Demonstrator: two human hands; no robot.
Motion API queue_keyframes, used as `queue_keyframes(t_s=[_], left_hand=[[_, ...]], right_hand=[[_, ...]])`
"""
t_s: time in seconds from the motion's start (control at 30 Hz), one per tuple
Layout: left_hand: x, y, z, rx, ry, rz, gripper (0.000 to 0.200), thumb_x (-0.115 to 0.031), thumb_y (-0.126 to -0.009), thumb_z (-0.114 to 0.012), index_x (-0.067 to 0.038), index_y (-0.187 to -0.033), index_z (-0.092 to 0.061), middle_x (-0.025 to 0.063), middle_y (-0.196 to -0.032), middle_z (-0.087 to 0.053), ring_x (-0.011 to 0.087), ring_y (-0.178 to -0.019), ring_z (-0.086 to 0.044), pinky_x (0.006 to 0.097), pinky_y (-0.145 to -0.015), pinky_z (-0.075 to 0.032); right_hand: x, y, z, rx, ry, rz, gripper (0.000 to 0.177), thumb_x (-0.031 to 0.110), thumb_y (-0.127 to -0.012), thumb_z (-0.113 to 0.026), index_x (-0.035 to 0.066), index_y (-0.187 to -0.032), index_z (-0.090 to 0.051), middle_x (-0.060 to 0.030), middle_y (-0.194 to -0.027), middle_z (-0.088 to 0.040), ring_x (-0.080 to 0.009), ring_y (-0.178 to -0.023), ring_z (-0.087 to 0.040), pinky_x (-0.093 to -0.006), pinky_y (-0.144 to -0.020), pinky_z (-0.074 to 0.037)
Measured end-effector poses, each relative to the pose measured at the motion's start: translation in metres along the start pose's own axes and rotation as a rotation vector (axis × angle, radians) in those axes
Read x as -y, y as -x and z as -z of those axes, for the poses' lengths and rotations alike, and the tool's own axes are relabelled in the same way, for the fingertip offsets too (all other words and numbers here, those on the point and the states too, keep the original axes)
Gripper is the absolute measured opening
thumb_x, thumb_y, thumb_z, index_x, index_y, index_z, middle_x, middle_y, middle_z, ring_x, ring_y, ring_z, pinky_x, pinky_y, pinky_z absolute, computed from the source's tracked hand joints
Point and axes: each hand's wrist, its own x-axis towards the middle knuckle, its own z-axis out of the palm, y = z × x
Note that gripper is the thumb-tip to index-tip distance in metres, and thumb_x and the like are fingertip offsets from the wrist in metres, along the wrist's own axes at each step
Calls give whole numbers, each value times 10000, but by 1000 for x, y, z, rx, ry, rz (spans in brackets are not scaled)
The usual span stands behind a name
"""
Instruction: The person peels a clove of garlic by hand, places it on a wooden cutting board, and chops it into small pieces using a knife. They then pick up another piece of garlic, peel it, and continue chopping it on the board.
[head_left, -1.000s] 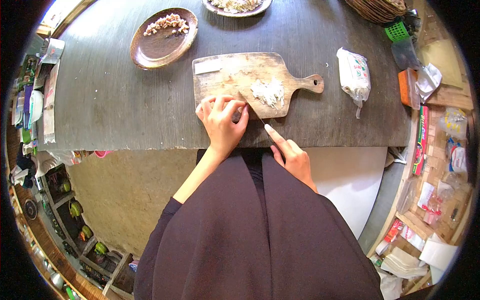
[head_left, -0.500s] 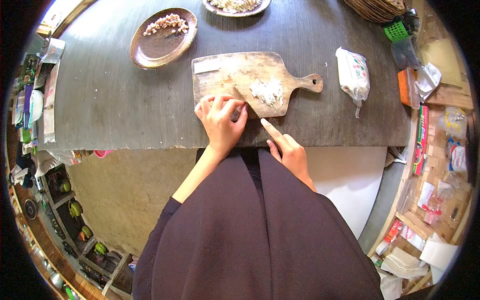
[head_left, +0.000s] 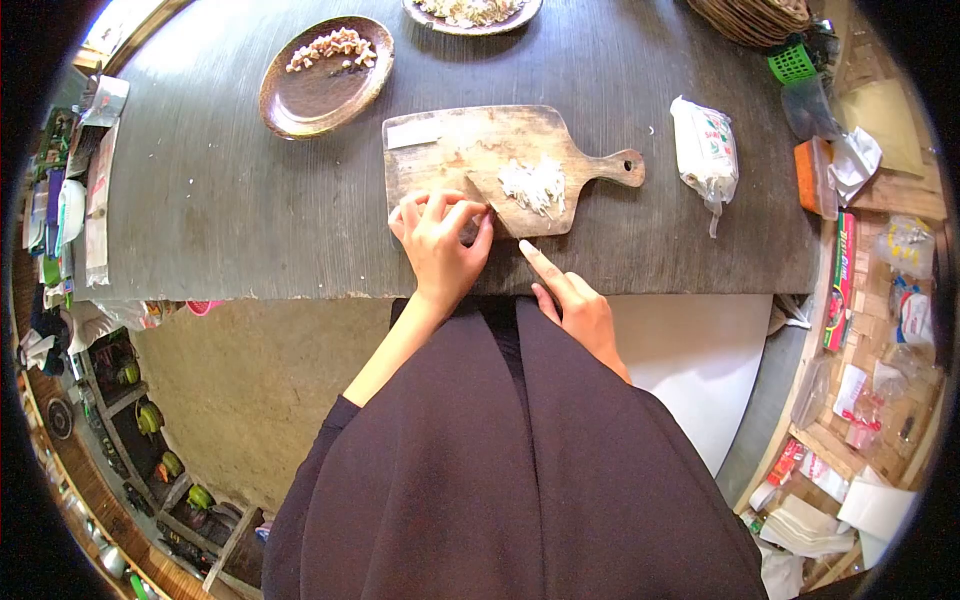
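A wooden cutting board (head_left: pixel 460 160) with a handle lies on the dark table. On its lower left, my left hand (head_left: pixel 442 245) is closed, thumb and fingers drawn together at the board's surface; what they hold is hidden. My right hand (head_left: pixel 578 310) is closed at the board's near edge around a knife (head_left: pixel 498 207), forefinger stretched along it. Its dark blade slants over the board beside my left fingertips; the handle is covered by the hand. Right of the blade sits a pile of thin white strips (head_left: pixel 535 186). A flat white piece (head_left: pixel 413 132) rests at the board's upper left corner.
A brown plate (head_left: pixel 310 105) with small reddish-brown chunks (head_left: pixel 335 48) stands at the back left. Behind the board is another plate (head_left: pixel 475 28) of pale shreds. To the right lie a white plastic packet (head_left: pixel 706 150), an orange-lidded container (head_left: pixel 816 178) and a green basket (head_left: pixel 792 63).
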Motion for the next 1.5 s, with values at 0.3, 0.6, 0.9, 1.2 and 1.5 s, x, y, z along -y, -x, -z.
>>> queue_keyframes(t_s=[0.3, 0.6, 0.9, 1.2, 1.5], left_hand=[[2, 2, -2, -20, 32, -9, 131, -192, -766, -828, -196, -866, -744, -28, -976, -665, 287, -1102, -533, 466, -983, -317], [2, 2, -1, -8, 30, -11, 115, -191, -777, -834, -197, -856, -751, -30, -925, -665, 257, -1056, -553, 468, -978, -319], [1, 2, 0, -12, 12, -24, 113, -187, -775, -833, -190, -863, -762, -29, -922, -670, 263, -1054, -558, 470, -983, -320], [1, 3, 1, -24, 38, -23, 112, -178, -777, -826, -185, -872, -767, -35, -906, -678, 260, -1057, -559, 459, -988, -326], [1, 2, 2, -33, 27, -43, 123, -178, -774, -828, -191, -879, -765, -43, -912, -682, 257, -1072, -555, 461, -993, -320]], right_hand=[[12, -10, 6, 109, -91, -125, 551, 135, -986, -649, 306, -1500, -547, -179, -821, -606, -385, -739, -632, -460, -701, -501], [16, 0, 12, 117, -143, -121, 548, 122, -988, -642, 280, -1504, -543, -201, -867, -638, -395, -770, -646, -459, -725, -508], [17, -7, 6, 146, -137, -165, 555, 149, -994, -642, 290, -1518, -523, -210, -896, -649, -414, -797, -655, -473, -740, -512], [23, -2, 15, 154, -189, -172, 569, 124, -991, -636, 290, -1522, -516, -216, -905, -656, -423, -811, -659, -478, -750, -514], [16, -4, -2, 116, -83, -139, 569, 141, -989, -641, 300, -1520, -514, -193, -837, -623, -398, -762, -650, -483, -721, -512]])
